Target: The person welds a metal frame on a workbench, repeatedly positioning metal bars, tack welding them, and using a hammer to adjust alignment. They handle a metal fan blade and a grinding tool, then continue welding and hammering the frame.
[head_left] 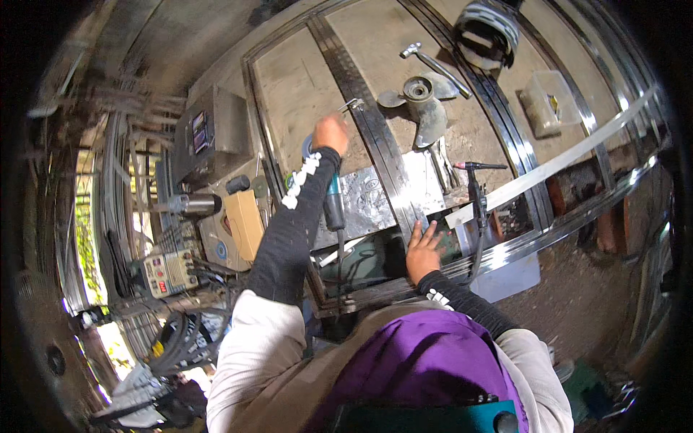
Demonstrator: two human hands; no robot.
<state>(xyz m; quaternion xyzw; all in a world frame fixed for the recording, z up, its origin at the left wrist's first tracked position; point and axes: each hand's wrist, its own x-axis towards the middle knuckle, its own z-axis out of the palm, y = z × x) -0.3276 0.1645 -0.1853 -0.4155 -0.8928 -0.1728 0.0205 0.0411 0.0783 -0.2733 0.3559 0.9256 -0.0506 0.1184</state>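
Sitting low at the left, a tangle of dark cables (177, 346) lies below a boxy power unit (170, 274) with knobs on its pale front panel. Above the unit, a shiny metal canister (196, 205) lies on its side, and farther up stands a large grey metal box (229, 131). A tan cardboard box (244, 225) leans nearby, just left of the person's dark left sleeve (285, 245).

Reaching forward, the left hand (330, 135) is curled and somewhat blurred. A thin bright metal piece (351, 106) shows just beyond its fingers, beside a broad bar of the metal frame (379, 148); whether the hand grips that piece, I cannot tell. The frame spreads across the work surface from the middle to the right, its long bars running away from the person. Just below the left hand, partly hidden by the sleeve, lies a teal and black power tool (334, 211) with a cord, next to a scuffed silvery plate (364, 206).

Right of the broad bar rests a three-bladed propeller (427, 112). Nearer the person, the right hand (424, 252) lies palm down at the near end of this bar, fingers spread wide and holding nothing visible. A hammer (442, 73) lies beyond the propeller. Farther right, a black torch (476, 198) crosses a long flat metal strip (563, 155) laid slantwise over the frame. Near the top sits a welding helmet (487, 36), and right of it a clear plastic tub (538, 115).
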